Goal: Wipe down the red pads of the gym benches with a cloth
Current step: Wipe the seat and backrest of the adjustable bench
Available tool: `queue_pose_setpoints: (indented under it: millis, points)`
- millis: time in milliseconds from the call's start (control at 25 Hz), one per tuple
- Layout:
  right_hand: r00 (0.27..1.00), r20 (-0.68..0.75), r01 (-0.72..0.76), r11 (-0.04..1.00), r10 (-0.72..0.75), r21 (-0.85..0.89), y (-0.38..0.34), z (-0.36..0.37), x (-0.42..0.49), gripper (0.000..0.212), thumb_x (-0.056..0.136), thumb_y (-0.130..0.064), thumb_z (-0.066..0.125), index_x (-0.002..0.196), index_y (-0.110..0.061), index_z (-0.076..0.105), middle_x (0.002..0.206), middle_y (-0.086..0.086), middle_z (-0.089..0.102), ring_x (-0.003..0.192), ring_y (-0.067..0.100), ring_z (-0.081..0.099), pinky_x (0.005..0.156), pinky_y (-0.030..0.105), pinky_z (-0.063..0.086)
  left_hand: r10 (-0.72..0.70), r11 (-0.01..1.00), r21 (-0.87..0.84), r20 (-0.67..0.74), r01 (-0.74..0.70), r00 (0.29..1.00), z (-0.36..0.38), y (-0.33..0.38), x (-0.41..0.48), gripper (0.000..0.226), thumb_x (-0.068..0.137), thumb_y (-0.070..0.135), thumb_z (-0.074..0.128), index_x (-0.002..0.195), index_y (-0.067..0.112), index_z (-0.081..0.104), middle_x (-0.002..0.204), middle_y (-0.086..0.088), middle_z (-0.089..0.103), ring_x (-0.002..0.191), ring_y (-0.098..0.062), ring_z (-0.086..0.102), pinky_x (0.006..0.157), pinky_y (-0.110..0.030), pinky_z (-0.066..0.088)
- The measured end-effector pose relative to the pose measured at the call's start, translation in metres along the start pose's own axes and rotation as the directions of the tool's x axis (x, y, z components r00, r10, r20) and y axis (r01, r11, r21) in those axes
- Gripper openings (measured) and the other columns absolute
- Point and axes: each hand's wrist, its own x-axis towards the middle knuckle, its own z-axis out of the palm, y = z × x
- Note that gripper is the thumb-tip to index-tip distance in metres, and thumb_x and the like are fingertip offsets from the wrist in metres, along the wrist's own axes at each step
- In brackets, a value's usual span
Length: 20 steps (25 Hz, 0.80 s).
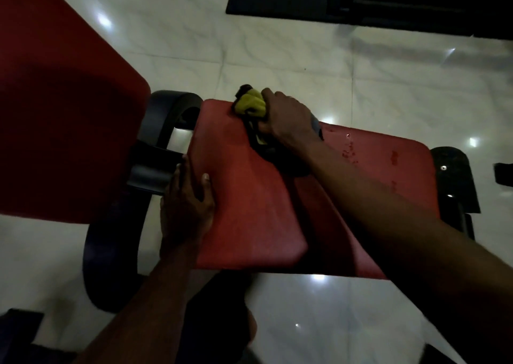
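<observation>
Right hand [286,116] grips a bunched yellow cloth [249,104] (some dark fabric shows under it) at the far edge of the red pad [249,197]. Left hand [188,202] holds the left edge of this pad, thumb on top. Further left stands a second red pad [55,100].

The seat pad [249,197] has a smooth, faintly sheened red vinyl-like cover; the cloth [249,104] is soft matt yellow fabric; the frame [166,113] smooth black semi-gloss; the floor [277,44] glossy veined tile.
</observation>
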Motion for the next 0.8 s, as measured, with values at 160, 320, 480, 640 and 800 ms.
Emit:
queue_pose_setpoints:
  millis: [160,320,480,640,800]
  points:
    - [0.974,-0.132,-0.177,0.983,0.183,0.050,0.070,-0.019,-0.047,0.043,0.091,-0.051,0.054,0.107,-0.011,0.053,0.101,0.015,0.064,0.092,0.040,0.062,0.070,0.040,0.041,0.011,1.000,0.016,0.004,-0.011,1.000,-0.001,0.001,0.002,0.068,0.099,0.052,0.032,0.156,0.014,0.030,0.152,-0.017,0.043,0.138,-0.035,0.042,0.110,-0.050,0.036]
    - [0.952,-0.209,-0.243,0.967,0.223,-0.075,0.058,-0.005,-0.043,0.047,0.087,-0.052,0.051,0.111,-0.011,0.054,0.104,0.014,0.063,0.093,0.040,0.062,0.073,0.041,0.042,0.002,1.000,0.023,0.083,-0.004,0.997,-0.007,0.002,0.007,0.072,0.095,0.052,0.030,0.156,0.013,0.027,0.157,-0.017,0.035,0.142,-0.036,0.037,0.112,-0.052,0.033]
    - [0.987,-0.077,-0.147,0.986,0.141,-0.081,0.042,-0.005,-0.026,0.046,0.086,-0.048,0.052,0.117,-0.014,0.053,0.110,0.012,0.062,0.100,0.038,0.061,0.074,0.040,0.037,0.173,0.984,0.023,0.081,-0.175,0.982,-0.007,0.036,0.048,0.059,0.093,0.036,0.040,0.143,0.005,0.043,0.153,-0.021,0.039,0.137,-0.039,0.039,0.112,-0.051,0.033]
    - [0.978,-0.139,-0.140,0.985,0.154,0.104,0.072,-0.011,-0.088,0.050,0.086,-0.055,0.047,0.125,-0.024,0.056,0.116,0.005,0.064,0.105,0.035,0.060,0.079,0.042,0.047,0.581,0.804,0.027,0.171,-0.594,0.795,0.028,0.084,0.125,0.046,0.099,0.031,0.041,0.135,0.007,0.056,0.134,-0.021,0.058,0.122,-0.037,0.055,0.103,-0.048,0.043]
    - [0.925,-0.202,-0.307,0.946,0.323,0.109,0.064,-0.003,-0.151,0.062,0.085,-0.050,0.054,0.143,-0.030,0.048,0.142,-0.001,0.056,0.128,0.026,0.052,0.096,0.045,0.049,0.654,0.743,0.053,0.157,-0.668,0.740,0.065,0.089,0.148,0.045,0.098,0.038,0.039,0.130,0.014,0.061,0.119,-0.012,0.066,0.114,-0.030,0.058,0.102,-0.044,0.041]
